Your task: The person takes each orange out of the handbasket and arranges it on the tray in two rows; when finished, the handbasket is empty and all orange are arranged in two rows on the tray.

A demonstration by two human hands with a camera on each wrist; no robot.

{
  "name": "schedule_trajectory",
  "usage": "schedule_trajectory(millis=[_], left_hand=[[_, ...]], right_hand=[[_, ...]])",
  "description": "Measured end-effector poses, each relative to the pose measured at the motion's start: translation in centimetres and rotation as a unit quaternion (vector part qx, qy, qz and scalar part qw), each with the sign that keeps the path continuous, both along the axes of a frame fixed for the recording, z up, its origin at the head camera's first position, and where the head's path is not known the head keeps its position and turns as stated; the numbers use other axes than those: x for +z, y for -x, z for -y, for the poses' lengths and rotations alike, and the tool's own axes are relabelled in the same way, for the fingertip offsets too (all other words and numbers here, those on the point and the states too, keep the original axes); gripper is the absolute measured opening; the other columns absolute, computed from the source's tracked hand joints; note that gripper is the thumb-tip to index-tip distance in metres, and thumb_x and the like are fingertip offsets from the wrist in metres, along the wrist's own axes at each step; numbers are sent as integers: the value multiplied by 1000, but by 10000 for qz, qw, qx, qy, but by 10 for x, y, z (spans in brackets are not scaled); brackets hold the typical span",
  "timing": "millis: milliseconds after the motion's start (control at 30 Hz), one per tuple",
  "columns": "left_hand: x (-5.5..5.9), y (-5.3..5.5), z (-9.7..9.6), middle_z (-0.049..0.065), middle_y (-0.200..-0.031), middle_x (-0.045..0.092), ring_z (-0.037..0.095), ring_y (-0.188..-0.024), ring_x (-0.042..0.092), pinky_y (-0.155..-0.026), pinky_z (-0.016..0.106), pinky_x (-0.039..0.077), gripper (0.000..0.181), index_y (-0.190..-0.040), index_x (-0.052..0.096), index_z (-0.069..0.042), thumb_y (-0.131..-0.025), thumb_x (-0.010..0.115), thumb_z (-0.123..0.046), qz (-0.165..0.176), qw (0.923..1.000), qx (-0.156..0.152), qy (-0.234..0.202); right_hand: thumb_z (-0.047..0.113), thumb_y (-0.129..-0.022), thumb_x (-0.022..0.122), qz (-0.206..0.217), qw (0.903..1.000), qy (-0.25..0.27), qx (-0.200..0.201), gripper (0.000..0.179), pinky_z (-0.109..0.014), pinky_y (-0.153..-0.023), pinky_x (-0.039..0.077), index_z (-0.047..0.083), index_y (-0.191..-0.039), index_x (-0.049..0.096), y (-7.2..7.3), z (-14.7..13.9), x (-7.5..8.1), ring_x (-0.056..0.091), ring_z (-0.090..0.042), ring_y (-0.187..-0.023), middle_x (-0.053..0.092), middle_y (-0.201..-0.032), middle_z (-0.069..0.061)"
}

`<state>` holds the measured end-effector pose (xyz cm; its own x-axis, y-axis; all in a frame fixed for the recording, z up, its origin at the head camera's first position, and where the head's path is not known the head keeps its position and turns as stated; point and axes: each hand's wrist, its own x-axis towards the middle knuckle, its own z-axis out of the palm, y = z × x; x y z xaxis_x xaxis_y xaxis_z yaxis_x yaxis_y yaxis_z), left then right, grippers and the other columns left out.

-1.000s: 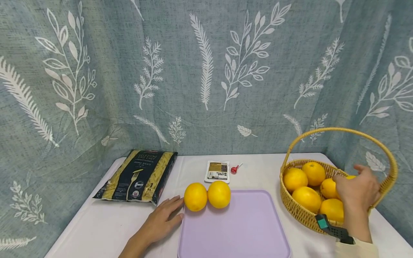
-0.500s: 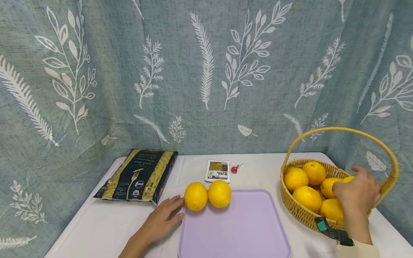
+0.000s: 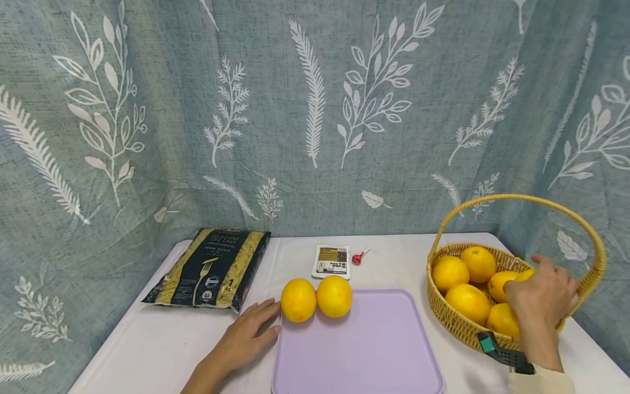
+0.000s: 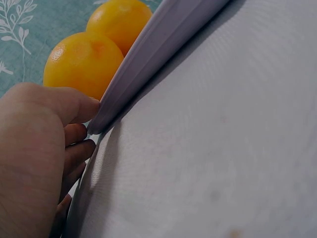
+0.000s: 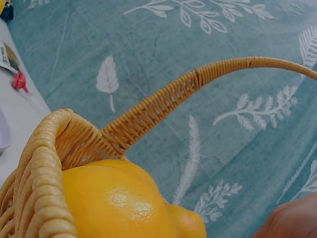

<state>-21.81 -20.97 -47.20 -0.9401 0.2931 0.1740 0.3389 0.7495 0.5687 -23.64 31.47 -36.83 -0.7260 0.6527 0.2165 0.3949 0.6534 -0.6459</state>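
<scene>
Two oranges (image 3: pixel 298 300) sit side by side at the far left corner of a lilac tray (image 3: pixel 374 345). My left hand (image 3: pixel 246 336) lies by the tray's left edge with extended fingers. In the left wrist view its thumb (image 4: pixel 81 104) touches the rim. At the right stands a wicker basket (image 3: pixel 445 320) holding several oranges (image 3: pixel 466 302). Inside its right part, my right hand (image 3: pixel 541 295) grips an orange (image 3: pixel 525 274); its fingertips are hidden. The right wrist view shows another orange (image 5: pixel 114 203) close up, with only a bit of the hand (image 5: pixel 292 218) at the corner.
A pasta bag (image 3: pixel 214 268) lies at the back left. Behind the tray are a small flat packet (image 3: pixel 332 261) and a red lollipop (image 3: pixel 357 259). The tall basket handle (image 3: pixel 517 197) arches beside my right hand. A patterned curtain (image 3: pixel 315 109) hangs behind the table.
My right hand has shifted slightly left and down within the basket, and the orange at its fingers has moved left with it. The left hand and the two tray oranges have stayed in place.
</scene>
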Motion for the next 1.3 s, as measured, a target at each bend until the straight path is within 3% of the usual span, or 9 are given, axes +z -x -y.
schedule_trajectory(millis=[267,367,633,967,1300], left_hand=[[-1,1,0,10,-151,53,33,-143,45,-124,54,26,53,-145,58,-14,-97,65,-34,-55,10000,-38,20],[0,1,0,10,-151,53,32,-143,45,-124,53,26,53,-144,58,-13,-96,65,-34,-32,10000,-31,20],[0,1,-1,11,-151,52,33,-143,45,-124,54,26,52,-144,59,-13,-96,66,-33,-2,10000,26,19],[-1,2,-2,11,-152,51,31,-144,43,-125,52,24,52,-145,58,-11,-96,66,-30,96,9999,100,-19],[-1,1,-1,12,-151,53,33,-143,45,-124,53,26,52,-142,60,-9,-96,66,-32,-50,10000,31,-26]], right_hand=[[-1,-74,65,-149,9998,-98,22,81,-68,-116,18,-5,-151,39,-2,-1,1,29,-58,-136,42,-143,-40],[1,-77,68,-363,9992,-88,135,79,-67,-116,20,-5,-150,40,-4,-2,1,33,-57,-134,45,-142,-38],[7,-85,74,-997,9932,572,183,66,-62,-112,34,-3,-145,50,-7,-2,-1,42,-48,-132,53,-143,-29],[29,-86,77,-373,9919,1191,252,86,-65,-97,43,2,-156,35,-2,-12,-10,36,-51,-129,39,-149,-34],[27,-89,67,-22,9897,1380,390,86,-57,-80,49,-1,-158,24,-8,-10,-1,40,-51,-118,34,-145,-36]])
